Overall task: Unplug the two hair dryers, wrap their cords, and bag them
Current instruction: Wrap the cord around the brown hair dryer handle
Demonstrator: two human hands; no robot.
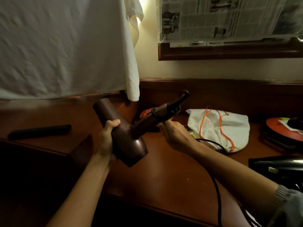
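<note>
while held above the desk [164, 169]: left hand [106, 138] gripping brown hair dryer [121, 133] barrel; right hand [173, 133] closing around its handle, cord [216, 190] trailing down; white bag [229, 128] lying just beyond; second dryer [278, 166] resting at right.

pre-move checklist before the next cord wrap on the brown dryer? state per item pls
1. Left hand grips the dryer barrel: ok.
2. Right hand holds the handle and cord: ok.
3. First loop on the handle: ok.
4. Cord unplugged: cannot tell, plug out of view.
5. Slack runs free off the desk edge: cannot tell.
6. Bag open and ready: not ok, it lies flat on the desk.
</note>
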